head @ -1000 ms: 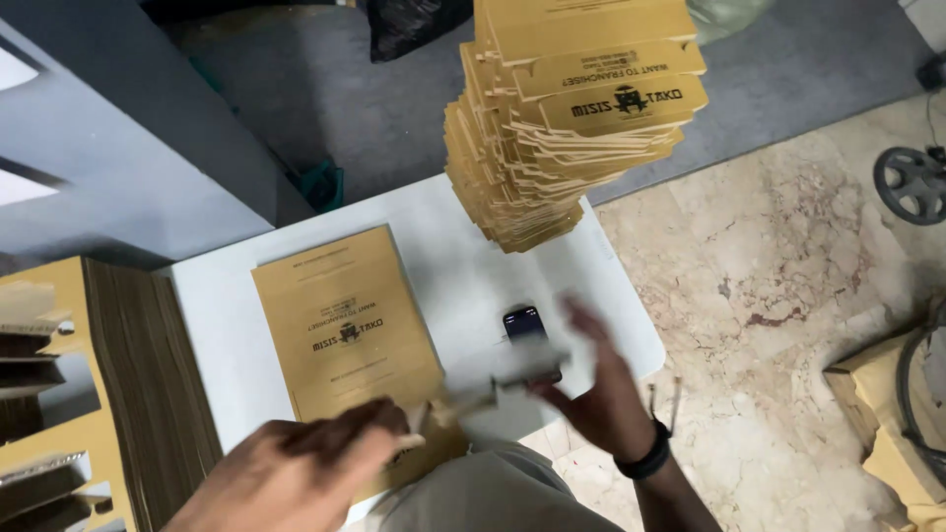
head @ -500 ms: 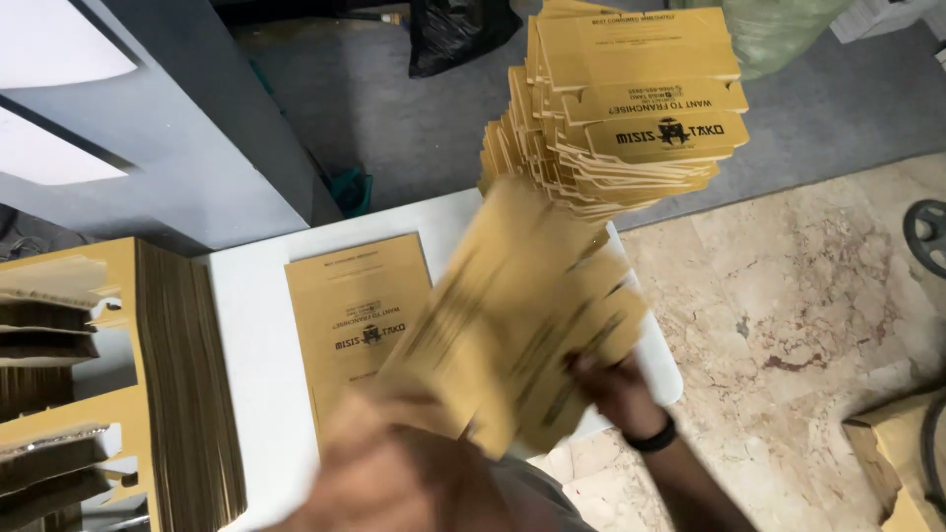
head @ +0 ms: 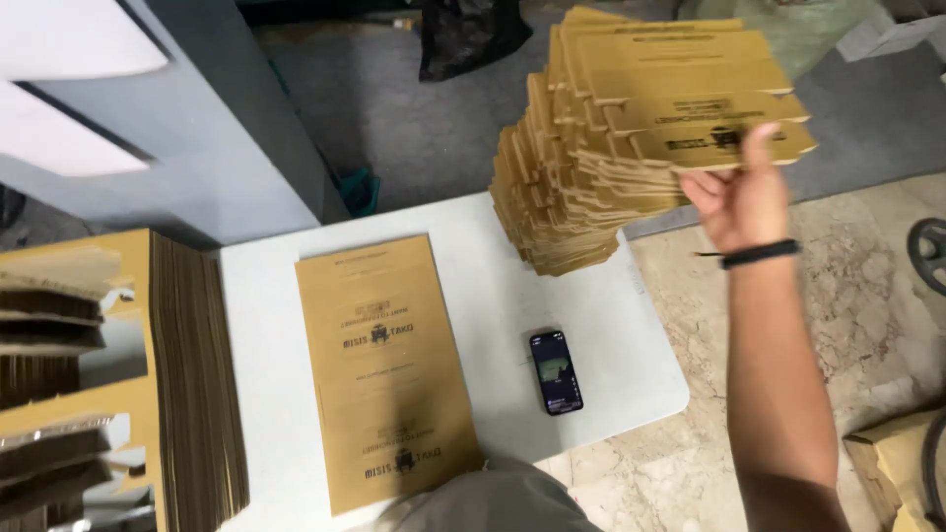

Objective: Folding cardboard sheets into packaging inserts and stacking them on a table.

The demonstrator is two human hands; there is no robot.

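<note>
Seemingly right hand (head: 741,202) atop cardboard stack (head: 631,148)

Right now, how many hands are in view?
1: the right hand, wearing a black wristband, touches the top of the tall stack of folded cardboard boxes. The left hand is out of view.

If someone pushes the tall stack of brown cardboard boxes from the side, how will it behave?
The stack would probably tip or slide apart: it is tall, leans, and its layers sit unevenly. It stands near the edge of the table, so pieces could fall off. Each folded piece looks thin and light, likely somewhat bendy. The right hand touches the top.
</note>
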